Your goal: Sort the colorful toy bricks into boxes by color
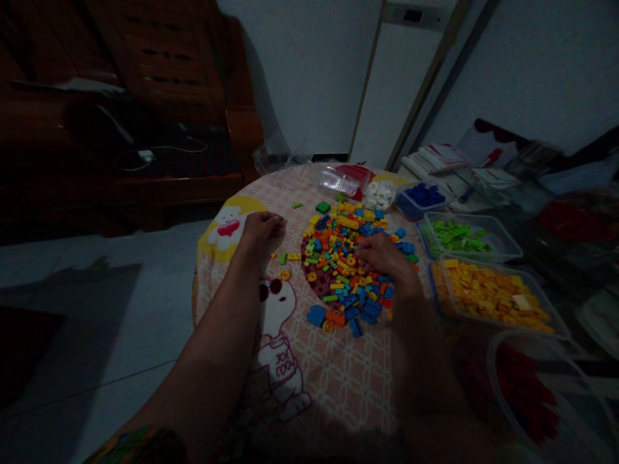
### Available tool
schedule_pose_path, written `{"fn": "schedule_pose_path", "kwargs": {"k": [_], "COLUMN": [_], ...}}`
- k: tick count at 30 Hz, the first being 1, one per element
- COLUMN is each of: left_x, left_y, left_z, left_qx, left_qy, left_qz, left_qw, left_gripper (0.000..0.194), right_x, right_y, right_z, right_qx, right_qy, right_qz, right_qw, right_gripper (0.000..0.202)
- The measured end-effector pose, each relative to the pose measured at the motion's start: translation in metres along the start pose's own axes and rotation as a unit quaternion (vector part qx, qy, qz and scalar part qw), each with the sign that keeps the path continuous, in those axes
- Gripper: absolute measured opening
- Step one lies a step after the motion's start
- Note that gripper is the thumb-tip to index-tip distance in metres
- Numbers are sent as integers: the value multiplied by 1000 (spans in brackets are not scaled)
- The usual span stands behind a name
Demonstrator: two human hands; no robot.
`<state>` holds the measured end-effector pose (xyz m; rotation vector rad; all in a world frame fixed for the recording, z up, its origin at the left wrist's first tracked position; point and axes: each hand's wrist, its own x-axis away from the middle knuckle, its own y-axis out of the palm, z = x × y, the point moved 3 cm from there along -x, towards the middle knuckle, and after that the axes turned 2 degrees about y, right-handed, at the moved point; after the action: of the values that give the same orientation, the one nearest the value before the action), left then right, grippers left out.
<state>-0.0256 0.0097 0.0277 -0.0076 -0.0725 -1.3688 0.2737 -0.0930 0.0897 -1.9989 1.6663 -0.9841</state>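
Observation:
A pile of mixed toy bricks (345,248) in blue, yellow, orange, red and green lies at the middle of a round table. My right hand (380,256) is on the right side of the pile, its fingers curled together; whatever they may hold is hidden. To the left of the pile, my left hand (265,227) rests over the tablecloth (338,367) with its fingers bent inward, and I cannot make out anything in them. Near it lie a yellow brick (294,256), a small green brick (283,258) and a yellow round piece (285,275).
Along the right stand boxes of sorted bricks: white (380,194), dark blue (424,194), light green (457,237), yellow (491,293) and red (525,393). Clear plastic packaging (333,179) lies at the far edge. A wooden bench (178,84) stands beyond the table.

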Motion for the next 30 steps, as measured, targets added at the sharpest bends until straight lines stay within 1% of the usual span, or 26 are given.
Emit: {"fn": "schedule_pose_path", "kwargs": {"k": [3,7,10,14,18,19,22,24,26,28,30], "left_x": [1,0,0,2,4,4,3,3,2,2,1], "left_y": [0,0,0,1,2,2,2,2,2,1,1], "left_z": [0,0,0,2,4,4,4,4,3,2,2], "left_qx": [2,0,2,2,4,6,7,6,10,13,12], "left_qy": [9,4,-1,-8,-7,-8,-17,-24,-22,-17,-15], "left_qz": [-2,-5,-4,0,0,2,12,15,10,6,5], "left_qw": [1000,1000,1000,1000,1000,1000,1000,1000,1000,1000,1000], "left_gripper": [3,5,5,5,6,5,6,7,7,8,8], "right_x": [6,12,13,17,23,23,22,20,17,13,7], "right_y": [7,22,32,47,63,67,75,78,78,76,70], "right_z": [-13,-35,-48,-57,-63,-64,-65,-64,-60,-55,-50], "right_qx": [7,84,147,222,268,283,317,320,311,291,252], "right_qy": [-20,-94,-129,-136,-124,-124,-134,-139,-138,-138,-142], "right_qz": [-29,-64,-84,-134,-197,-205,-193,-184,-191,-184,-145], "right_qw": [999,990,977,956,935,929,919,919,921,929,946], "right_gripper": [13,14,15,13,2,3,7,8,8,8,6]}}
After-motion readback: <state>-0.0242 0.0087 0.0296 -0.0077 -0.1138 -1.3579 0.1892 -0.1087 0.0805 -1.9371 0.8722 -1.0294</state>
